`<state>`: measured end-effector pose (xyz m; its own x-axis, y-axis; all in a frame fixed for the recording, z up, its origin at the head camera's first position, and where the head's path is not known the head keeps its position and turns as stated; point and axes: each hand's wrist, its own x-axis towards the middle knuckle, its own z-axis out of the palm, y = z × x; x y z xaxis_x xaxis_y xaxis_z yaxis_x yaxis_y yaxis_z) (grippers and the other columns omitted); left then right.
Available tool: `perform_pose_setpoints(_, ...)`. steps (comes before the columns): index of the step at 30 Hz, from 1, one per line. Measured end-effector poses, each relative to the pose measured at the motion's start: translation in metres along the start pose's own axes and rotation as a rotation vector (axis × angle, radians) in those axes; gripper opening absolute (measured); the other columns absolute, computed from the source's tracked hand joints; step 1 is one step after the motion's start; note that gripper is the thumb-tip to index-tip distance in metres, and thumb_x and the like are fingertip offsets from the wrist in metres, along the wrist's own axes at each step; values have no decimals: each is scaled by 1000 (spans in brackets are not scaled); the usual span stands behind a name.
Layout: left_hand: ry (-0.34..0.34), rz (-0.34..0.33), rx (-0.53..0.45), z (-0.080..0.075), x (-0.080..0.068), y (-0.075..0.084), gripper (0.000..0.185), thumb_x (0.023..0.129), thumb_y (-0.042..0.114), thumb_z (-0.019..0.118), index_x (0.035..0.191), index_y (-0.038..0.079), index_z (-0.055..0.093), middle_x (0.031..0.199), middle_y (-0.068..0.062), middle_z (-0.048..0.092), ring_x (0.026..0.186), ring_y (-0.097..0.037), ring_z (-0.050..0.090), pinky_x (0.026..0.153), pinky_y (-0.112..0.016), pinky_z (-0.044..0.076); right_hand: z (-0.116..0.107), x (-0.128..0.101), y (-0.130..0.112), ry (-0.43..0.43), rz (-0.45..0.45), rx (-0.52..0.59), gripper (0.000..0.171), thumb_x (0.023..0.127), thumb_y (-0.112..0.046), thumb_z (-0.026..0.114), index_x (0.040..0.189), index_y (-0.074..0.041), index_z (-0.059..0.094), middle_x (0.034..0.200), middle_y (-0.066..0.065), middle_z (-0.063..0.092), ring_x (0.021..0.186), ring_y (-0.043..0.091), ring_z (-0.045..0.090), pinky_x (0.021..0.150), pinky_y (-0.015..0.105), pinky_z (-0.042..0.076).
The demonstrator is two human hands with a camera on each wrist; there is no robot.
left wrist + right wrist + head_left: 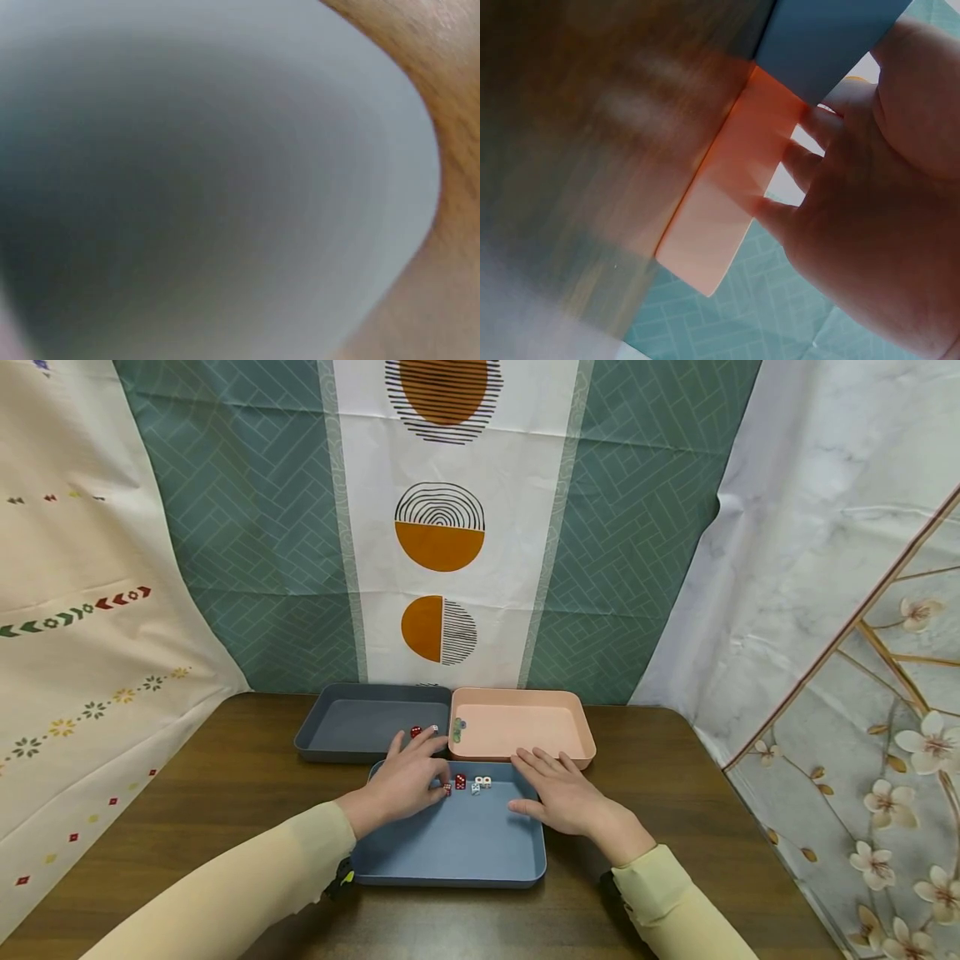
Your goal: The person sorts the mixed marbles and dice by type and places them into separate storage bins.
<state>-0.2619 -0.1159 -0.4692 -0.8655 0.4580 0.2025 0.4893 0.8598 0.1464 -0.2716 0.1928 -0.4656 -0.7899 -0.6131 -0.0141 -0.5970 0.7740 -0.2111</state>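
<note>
While both hands hover over the blue tray (450,852) at the middle of the bench (225,793), a small cluster of dice (468,782) lies near the tray's far rim, between them. The left hand (408,781) reaches over the far left corner of that tray, fingers stretched toward the grey tray (360,722) behind; its fingertips lie just beside a red die (416,732) there, and whether they pinch anything I cannot tell. The right hand (566,793) lies flat with its fingers straight and spread over the blue tray's right rim, holding nothing, just right of the dice. The pink tray (525,727) sits beyond its fingertips.
</note>
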Motion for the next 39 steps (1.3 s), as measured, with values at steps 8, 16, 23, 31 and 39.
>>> perform_pose_setpoints(8, 27, -12, 6, -15, 0, -5, 12, 94, 20, 92, 92, 25, 80, 164, -20, 54, 161, -47, 34, 122, -83, 19, -1, -1, 2, 4, 1, 0, 85, 110, -58, 61, 173, -8, 36, 180, 11, 31, 167, 37, 23, 132, 67, 12)
perform_pose_setpoints(16, 84, -23, 7, -30, 0, -18, 12, 94, 20, 92, 92, 23, 80, 164, -22, 53, 160, -49, 34, 122, -84, 17, 1, 0, 3, 8, -1, 2, 85, 110, -58, 62, 173, -8, 36, 179, 11, 32, 167, 37, 24, 132, 68, 13)
perform_pose_setpoints(23, 111, -53, 4, -47, 1, -28, 14, 95, 17, 90, 90, 24, 79, 166, -23, 50, 161, -49, 32, 123, -83, 14, 1, -1, 3, -3, -1, 4, 86, 109, -59, 62, 174, -8, 35, 180, 11, 31, 167, 37, 23, 132, 66, 11)
perform_pose_setpoints(31, 122, -82, 21, -57, 4, -41, 10, 95, 18, 90, 93, 23, 81, 166, -25, 50, 161, -51, 32, 122, -84, 14, 7, 1, 7, 29, -15, 9, 87, 108, -60, 62, 174, -9, 35, 180, 11, 31, 167, 38, 23, 132, 67, 12)
perform_pose_setpoints(39, 110, -140, 34, -62, 9, -59, 6, 97, 15, 86, 101, 18, 83, 165, -27, 49, 159, -53, 32, 122, -84, 15, 4, 1, 2, 10, -10, 20, 86, 109, -57, 63, 173, -8, 36, 180, 11, 31, 167, 37, 23, 132, 67, 11)
